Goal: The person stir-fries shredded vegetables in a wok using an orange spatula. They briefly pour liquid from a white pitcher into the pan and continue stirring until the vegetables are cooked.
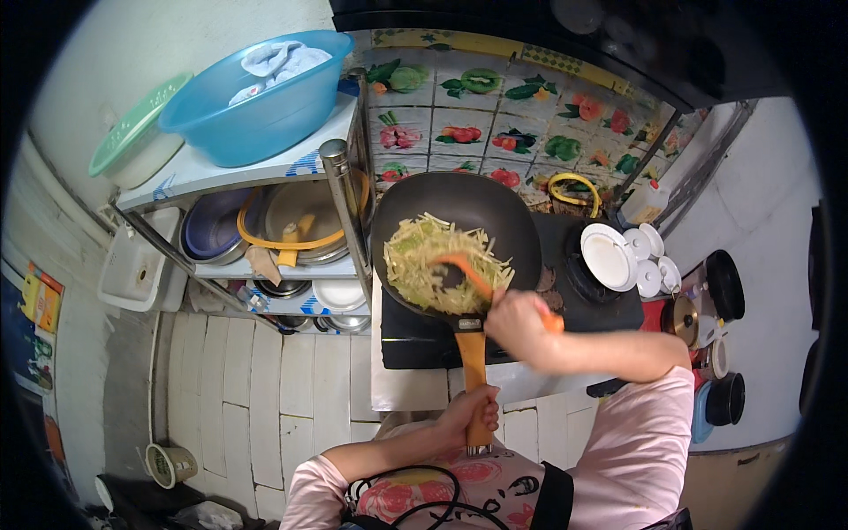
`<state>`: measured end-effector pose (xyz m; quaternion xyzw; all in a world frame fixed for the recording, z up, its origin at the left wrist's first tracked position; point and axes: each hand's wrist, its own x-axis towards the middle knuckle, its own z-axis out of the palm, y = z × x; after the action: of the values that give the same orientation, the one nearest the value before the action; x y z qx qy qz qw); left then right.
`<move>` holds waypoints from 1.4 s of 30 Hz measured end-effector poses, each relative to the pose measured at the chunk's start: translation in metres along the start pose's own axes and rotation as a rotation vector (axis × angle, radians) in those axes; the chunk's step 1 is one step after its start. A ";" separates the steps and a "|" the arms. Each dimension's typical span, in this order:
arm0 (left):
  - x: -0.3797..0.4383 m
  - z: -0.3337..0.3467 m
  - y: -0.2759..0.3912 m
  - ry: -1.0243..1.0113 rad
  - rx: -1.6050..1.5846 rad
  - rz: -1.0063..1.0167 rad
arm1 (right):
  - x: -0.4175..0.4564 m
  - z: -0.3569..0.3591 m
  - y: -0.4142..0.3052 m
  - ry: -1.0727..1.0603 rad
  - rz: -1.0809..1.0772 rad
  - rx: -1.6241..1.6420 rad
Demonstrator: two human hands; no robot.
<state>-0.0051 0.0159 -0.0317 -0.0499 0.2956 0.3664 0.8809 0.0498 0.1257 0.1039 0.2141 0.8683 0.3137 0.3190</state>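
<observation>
A dark wok (457, 199) sits over the left part of a black gas stove (424, 348). Pale green shredded vegetables (430, 258) lie inside it, some blurred by motion. My left hand (467, 416) is closed around the wok's wooden handle (472, 364), close to its lower end. In my right hand (523, 328) is an orange spatula (474, 271), tilted, its head down among the shreds. The exact shape of that head is partly hidden by the food and blur.
White plates (607, 257) and small dishes (649, 277) stand right of the wok. A metal shelf (341, 192) rises close on the left, bearing a blue basin (265, 112). A yellow hose (575, 192) curls behind the stove. Black pans (725, 285) are at the far right.
</observation>
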 end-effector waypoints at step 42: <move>0.004 -0.006 0.000 -0.063 -0.012 -0.010 | -0.030 -0.018 -0.012 0.049 0.000 -0.060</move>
<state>-0.0062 0.0166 -0.0383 -0.0452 0.2653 0.3651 0.8912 0.0568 0.0926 0.1189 0.1967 0.8661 0.3448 0.3038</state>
